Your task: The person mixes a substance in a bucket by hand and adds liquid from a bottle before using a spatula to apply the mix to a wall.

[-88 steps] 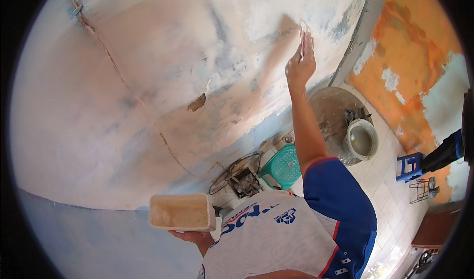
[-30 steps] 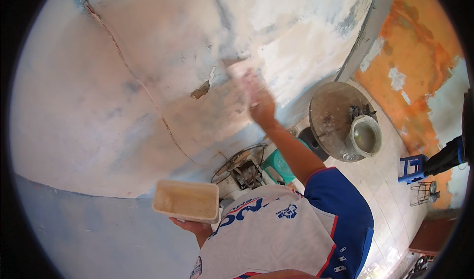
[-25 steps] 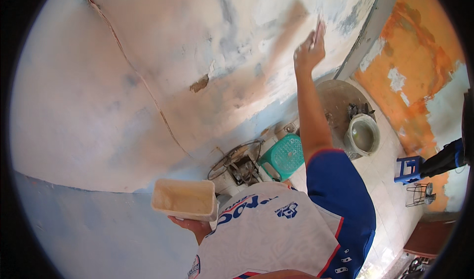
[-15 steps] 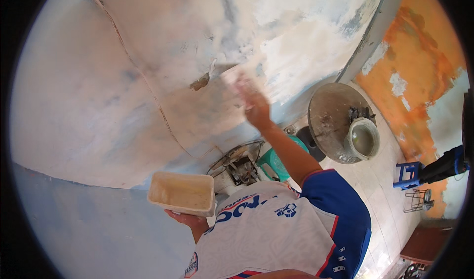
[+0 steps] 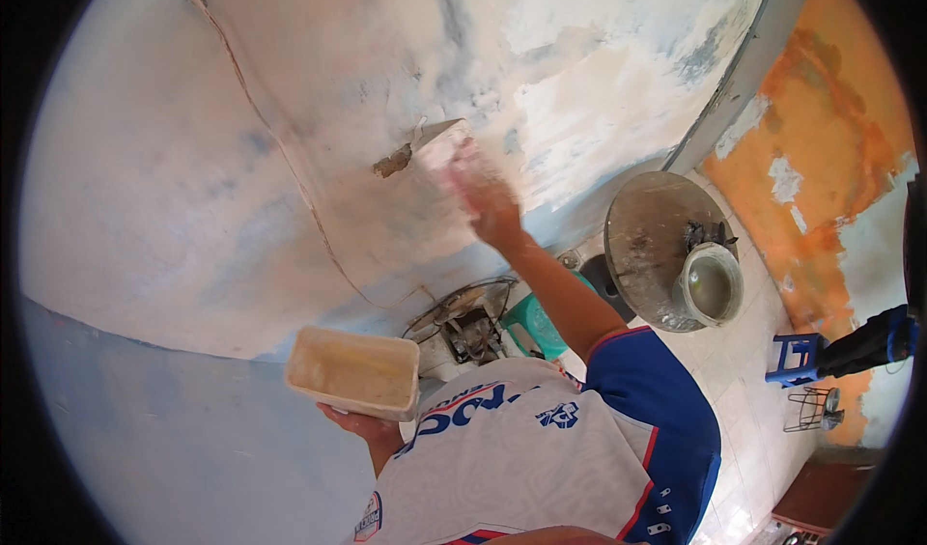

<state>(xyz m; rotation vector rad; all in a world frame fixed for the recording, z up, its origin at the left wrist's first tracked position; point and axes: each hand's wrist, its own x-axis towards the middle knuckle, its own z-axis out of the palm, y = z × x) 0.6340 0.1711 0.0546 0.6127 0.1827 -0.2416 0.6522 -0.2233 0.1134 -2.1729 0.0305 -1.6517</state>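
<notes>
My right hand (image 5: pixel 491 205), blurred by motion, is closed around the handle of a wide putty knife (image 5: pixel 444 145). Its pale blade lies at the patchy white and beige wall (image 5: pixel 319 72), with its left edge close to a ragged brown hole (image 5: pixel 393 162). Low on the left, my left hand (image 5: pixel 365 425) supports an open rectangular plastic tub (image 5: pixel 352 369) from beneath, fingers curled at its underside. The tub is tilted toward me, its inside smeared with a yellowish-white coating. Most of the left fingers are hidden by the tub.
A thin cable (image 5: pixel 253 106) runs down the wall. Below are a wire-guarded appliance (image 5: pixel 473 328), a teal plastic item (image 5: pixel 537 325), and a round table (image 5: pixel 649 241) bearing a bucket (image 5: pixel 713 284). A blue stool (image 5: pixel 796 360) stands by the orange wall (image 5: pixel 811 111).
My right hand has swept slightly left with the putty knife, bringing the blade nearer the hole. The tub stays in my left hand, almost unmoved.
</notes>
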